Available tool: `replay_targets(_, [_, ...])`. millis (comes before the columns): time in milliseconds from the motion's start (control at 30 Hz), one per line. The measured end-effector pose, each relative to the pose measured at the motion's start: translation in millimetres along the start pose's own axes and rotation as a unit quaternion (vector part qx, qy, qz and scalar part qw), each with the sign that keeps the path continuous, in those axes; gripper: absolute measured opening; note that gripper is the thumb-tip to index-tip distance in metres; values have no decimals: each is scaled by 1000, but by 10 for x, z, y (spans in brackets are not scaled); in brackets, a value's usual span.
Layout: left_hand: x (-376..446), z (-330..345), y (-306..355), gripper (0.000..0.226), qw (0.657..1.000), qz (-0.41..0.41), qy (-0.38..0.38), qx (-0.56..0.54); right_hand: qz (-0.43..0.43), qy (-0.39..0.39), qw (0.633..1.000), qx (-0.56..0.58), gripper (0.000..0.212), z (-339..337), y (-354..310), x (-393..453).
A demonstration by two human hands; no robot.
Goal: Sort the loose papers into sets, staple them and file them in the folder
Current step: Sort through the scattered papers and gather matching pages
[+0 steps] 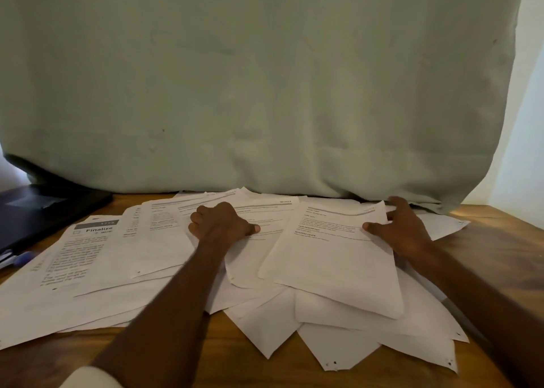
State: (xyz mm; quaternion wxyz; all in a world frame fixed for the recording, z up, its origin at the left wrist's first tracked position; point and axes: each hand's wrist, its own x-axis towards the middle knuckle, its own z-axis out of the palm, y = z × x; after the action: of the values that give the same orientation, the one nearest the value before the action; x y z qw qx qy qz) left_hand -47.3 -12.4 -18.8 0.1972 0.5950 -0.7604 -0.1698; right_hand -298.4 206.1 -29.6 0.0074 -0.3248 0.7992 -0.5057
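Note:
Several loose printed papers (164,258) lie spread and overlapping across the wooden desk (500,234). My left hand (220,221) rests with curled fingers on the middle sheets, thumb pointing right. My right hand (403,228) holds the right edge of a small set of sheets (332,258), thumb on top and fingers behind it. A sheet headed "Finalize" (88,246) lies at the left. A dark folder (44,211) sits at the far left. No stapler shows.
A pale green cloth (265,78) hangs right behind the papers and covers the back of the desk. A blue pen (20,259) lies by the dark folder at the left edge. Bare wood shows at the front and at the right.

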Motion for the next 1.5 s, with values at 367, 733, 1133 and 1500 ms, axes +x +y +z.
replay_targets(367, [-88, -20, 56, 95, 994, 58, 30, 88, -253, -69, 954, -147, 33, 103, -252, -262])
replay_targets(733, [20, 7, 57, 60, 1000, 20, -6, -1, -220, -258, 925, -171, 56, 348, -185, -376])
replay_targets(1133, [44, -149, 64, 27, 959, 72, 47, -271, -229, -248, 929, -153, 56, 350, -195, -388])
replay_targets(1500, [-212, -1012, 85, 8, 718, 246, 227, -610, -181, -180, 958, -131, 47, 239, -195, -353])
